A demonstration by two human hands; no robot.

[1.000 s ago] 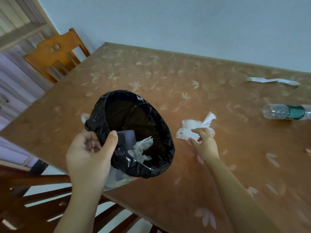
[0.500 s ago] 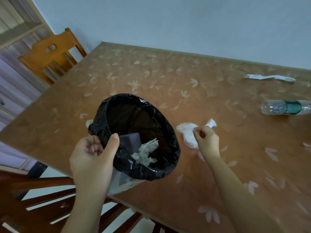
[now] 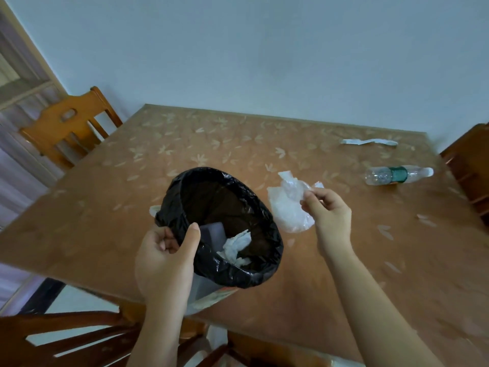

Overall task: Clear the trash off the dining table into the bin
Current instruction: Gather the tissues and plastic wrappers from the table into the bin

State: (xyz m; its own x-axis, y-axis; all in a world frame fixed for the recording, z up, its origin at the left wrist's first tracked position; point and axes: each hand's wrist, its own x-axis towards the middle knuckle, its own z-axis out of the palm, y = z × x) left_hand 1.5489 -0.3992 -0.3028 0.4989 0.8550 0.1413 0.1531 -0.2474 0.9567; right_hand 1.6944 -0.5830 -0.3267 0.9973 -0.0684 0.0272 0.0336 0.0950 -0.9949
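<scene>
While the left grip (image 3: 166,255) clasps the near rim of the bin (image 3: 275,250), thumb inside the black liner and fingers curled outside it, the bin sits tilted over the near edge of the bench (image 3: 185,144); whether its base rests on anything cannot be told. Inside the bin lie a crumpled white tissue (image 3: 236,246) and a flat grey piece (image 3: 213,235). Just right of the bin, the right grip (image 3: 330,215) pinches a crumpled clear plastic wrapper (image 3: 288,207) between thumb and fingertips, and the wrapper hangs beside the bin's rim; whether its lower end touches the bench cannot be told. Well right of the bin, a clear plastic bottle (image 3: 397,175) with a green label lies on its side. Beyond the bin and to the right, near the bench's far edge, lies a white paper strip (image 3: 370,141). A small white scrap (image 3: 153,210) shows at the bin's left side, mostly hidden by the liner.

A glossy brown cover with pale leaf shapes lies over the bench. Its far edge meets a plain pale blue wall (image 3: 264,62). Far left of the bin stands an orange wooden chair (image 3: 66,128), and behind that a window frame (image 3: 23,86). Far right of the bin, part of a second wooden chair (image 3: 468,168) shows at the bench's side. Nearer than the bin, below the bench edge, is a darker chair back (image 3: 66,335) over a pale floor
</scene>
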